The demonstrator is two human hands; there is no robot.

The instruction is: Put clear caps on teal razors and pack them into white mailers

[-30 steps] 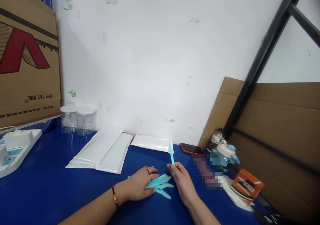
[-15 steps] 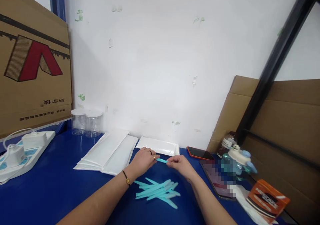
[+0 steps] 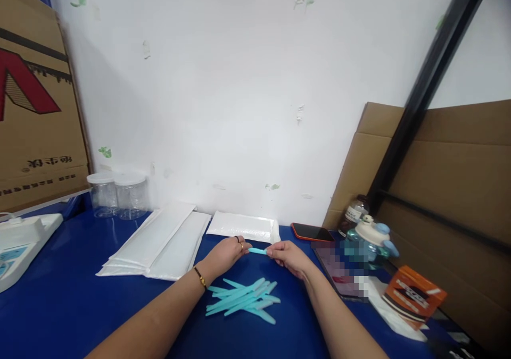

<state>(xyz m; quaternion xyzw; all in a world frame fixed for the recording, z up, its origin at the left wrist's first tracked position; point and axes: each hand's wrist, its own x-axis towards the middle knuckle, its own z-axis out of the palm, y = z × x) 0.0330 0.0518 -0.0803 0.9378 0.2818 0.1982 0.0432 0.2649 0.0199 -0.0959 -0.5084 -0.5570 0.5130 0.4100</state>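
A slim turquoise stick [image 3: 257,251] is held level between both hands, above the blue table [image 3: 147,306]. My left hand [image 3: 228,255], with a ring and a bracelet, pinches its left end. Its right end is between the thumb and fingers of my right hand [image 3: 288,257]. Nearer the front lies a loose, crossed pile of several similar turquoise sticks [image 3: 243,298]. A white padded envelope [image 3: 242,226] lies behind the hands, against the wall. More white envelopes [image 3: 159,242] are stacked to the left.
Two clear jars [image 3: 131,198] and a power strip [image 3: 24,242] are at the left. At the right are a red-edged phone [image 3: 311,232], a dark tablet-like device [image 3: 337,274], a brown bottle [image 3: 354,214], a teal bottle [image 3: 369,242] and an orange box [image 3: 414,297].
The view has shifted, so most surroundings appear further left and somewhat higher. Both hands still hold the stick, which is now more level.
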